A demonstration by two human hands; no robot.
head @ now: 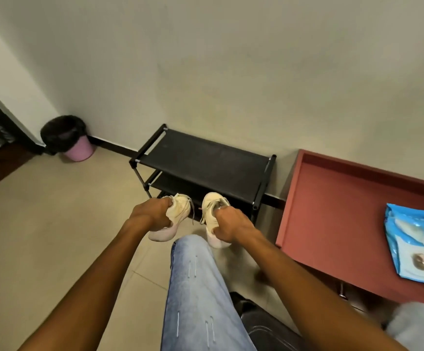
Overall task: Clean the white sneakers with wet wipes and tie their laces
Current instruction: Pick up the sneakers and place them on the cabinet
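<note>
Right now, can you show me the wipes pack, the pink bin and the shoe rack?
wipes pack (413,247), head view, middle of its blue front.
pink bin (78,150), head view, its pink side wall.
shoe rack (205,158), head view, its top black shelf.

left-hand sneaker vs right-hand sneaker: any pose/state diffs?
The left-hand sneaker is rolled sideways, showing its side and pale sole; the right-hand sneaker sits top-up, toe pointing away. The left hand grips the first, the right hand the second. Shared: both off-white, laces hanging untied.
</note>
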